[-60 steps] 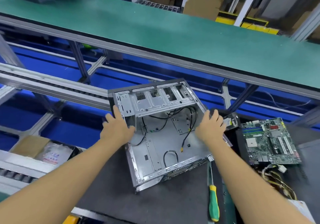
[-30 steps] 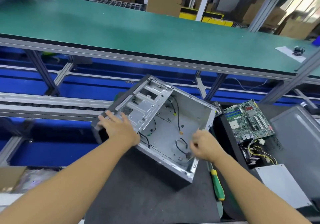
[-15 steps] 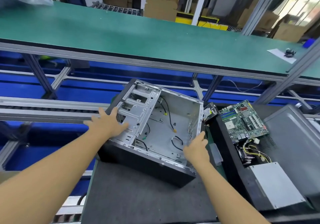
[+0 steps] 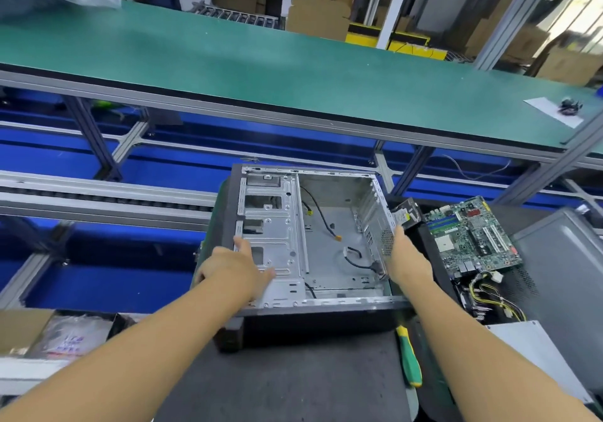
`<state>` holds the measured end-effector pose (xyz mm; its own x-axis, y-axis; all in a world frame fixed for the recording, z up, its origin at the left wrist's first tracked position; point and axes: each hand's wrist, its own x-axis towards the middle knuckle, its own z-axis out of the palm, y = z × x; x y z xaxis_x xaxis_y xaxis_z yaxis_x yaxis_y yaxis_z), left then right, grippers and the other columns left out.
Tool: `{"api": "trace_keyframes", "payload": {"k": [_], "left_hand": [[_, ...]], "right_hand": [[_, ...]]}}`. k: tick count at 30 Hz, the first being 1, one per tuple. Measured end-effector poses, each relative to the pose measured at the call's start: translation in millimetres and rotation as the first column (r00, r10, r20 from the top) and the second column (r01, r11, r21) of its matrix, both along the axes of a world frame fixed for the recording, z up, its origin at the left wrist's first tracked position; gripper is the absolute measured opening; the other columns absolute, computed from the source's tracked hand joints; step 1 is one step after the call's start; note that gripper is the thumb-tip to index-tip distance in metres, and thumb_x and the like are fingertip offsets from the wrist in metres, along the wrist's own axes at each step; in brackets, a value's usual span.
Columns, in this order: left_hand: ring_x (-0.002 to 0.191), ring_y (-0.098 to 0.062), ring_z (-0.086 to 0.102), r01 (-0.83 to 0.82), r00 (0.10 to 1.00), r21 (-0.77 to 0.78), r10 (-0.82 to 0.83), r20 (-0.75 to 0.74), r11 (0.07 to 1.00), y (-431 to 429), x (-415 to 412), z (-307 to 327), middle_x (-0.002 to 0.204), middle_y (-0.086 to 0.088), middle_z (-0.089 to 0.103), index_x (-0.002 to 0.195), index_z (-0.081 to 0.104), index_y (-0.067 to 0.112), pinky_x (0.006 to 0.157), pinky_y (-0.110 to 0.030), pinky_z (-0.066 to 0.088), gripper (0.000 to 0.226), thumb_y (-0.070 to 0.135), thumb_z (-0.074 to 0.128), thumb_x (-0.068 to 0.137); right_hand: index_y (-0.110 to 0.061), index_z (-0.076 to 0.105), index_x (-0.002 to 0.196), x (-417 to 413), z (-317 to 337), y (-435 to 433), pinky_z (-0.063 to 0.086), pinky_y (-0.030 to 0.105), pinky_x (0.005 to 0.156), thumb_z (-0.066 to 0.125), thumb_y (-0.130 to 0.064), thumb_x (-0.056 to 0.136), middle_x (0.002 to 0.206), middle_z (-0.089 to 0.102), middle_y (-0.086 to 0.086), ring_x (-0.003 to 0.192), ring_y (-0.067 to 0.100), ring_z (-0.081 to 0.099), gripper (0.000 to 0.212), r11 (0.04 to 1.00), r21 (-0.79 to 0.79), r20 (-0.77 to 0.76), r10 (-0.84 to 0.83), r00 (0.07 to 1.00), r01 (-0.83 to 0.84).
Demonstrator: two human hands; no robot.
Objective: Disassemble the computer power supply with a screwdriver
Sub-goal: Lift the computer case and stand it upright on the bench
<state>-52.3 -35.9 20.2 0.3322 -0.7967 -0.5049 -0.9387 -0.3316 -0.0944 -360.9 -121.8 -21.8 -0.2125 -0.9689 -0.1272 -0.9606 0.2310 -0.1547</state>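
Your screwdriver [image 4: 408, 356] lies on the dark worktop [image 4: 293, 385] beside your right forearm. The grey power supply [image 4: 535, 353] sits further right, outside the open case [image 4: 329, 245]. Your left hand [image 4: 235, 271] rests on the case's drive bay, fingers spread. Your right hand [image 4: 408, 261] presses its right wall, fingers straight. A circuit board [image 4: 470, 232] lies beyond.

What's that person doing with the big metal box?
A person has both hands on an emptied computer case that lies open side up on a dark mat. The left hand rests flat on the metal rack inside. The right hand is against the case's right wall. A green-and-yellow screwdriver lies untouched beside the case. To the right sits a motherboard, and nearer the person a silver box by yellow wires, possibly the power supply.
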Motion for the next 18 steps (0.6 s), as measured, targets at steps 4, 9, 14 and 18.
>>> {"api": "trace_keyframes", "payload": {"k": [4, 9, 14, 18], "left_hand": [[0.109, -0.039, 0.061, 0.159, 0.968, 0.096, -0.174, 0.182, 0.983, -20.2, -2.6, 18.8, 0.13, -0.016, 0.059, 0.152, 0.019, 0.01, 0.094, -0.051, 0.049, 0.09, 0.074, 0.033, 0.091], [0.141, -0.035, 0.032, 0.405, 0.914, -0.317, -0.377, 0.146, 0.858, -60.2, 22.0, 6.6, 0.154, -0.015, 0.032, 0.153, 0.027, 0.026, 0.111, -0.05, 0.036, 0.08, 0.077, 0.031, 0.091], [0.154, -0.031, -0.008, 0.486, 0.867, -0.312, -0.495, 0.056, 0.817, -82.9, 44.1, -30.3, 0.168, -0.007, -0.004, 0.157, 0.002, 0.04, 0.123, -0.053, 0.004, 0.079, 0.08, 0.013, 0.089], [0.154, -0.029, -0.003, 0.461, 0.878, -0.399, -0.473, 0.075, 0.792, -82.2, 48.7, -45.7, 0.167, -0.004, 0.011, 0.156, 0.005, 0.044, 0.122, -0.053, 0.003, 0.095, 0.088, -0.007, 0.073]], "right_hand": [[-0.011, 0.008, 0.155, 14.1, 5.6, -3.0, 0.044, 0.045, 0.093, 0.05, -0.015, 0.096, 0.153, 0.033, 0.011, 0.13, 0.035, 0.043, 0.073, 0.998, 0.064, -0.117, 0.037, 0.992, -0.03], [-0.018, 0.039, 0.143, 74.3, 5.4, 44.0, 0.027, 0.044, 0.111, 0.045, -0.051, 0.096, 0.155, 0.025, 0.012, 0.139, 0.031, 0.03, 0.058, 0.968, -0.051, -0.082, 0.24, 0.967, -0.245], [-0.026, 0.044, 0.095, 127.3, -2.7, 96.2, 0.038, 0.037, 0.071, 0.026, -0.071, 0.087, 0.097, 0.061, -0.003, 0.093, 0.029, 0.063, 0.049, 0.915, 0.082, 0.163, 0.38, 0.911, -0.396], [-0.027, 0.042, 0.091, 122.3, -3.9, 97.7, 0.034, 0.035, 0.063, 0.024, -0.073, 0.085, 0.084, 0.069, -0.001, 0.082, 0.027, 0.066, 0.05, 0.893, -0.05, 0.071, 0.449, 0.891, -0.447]]}}
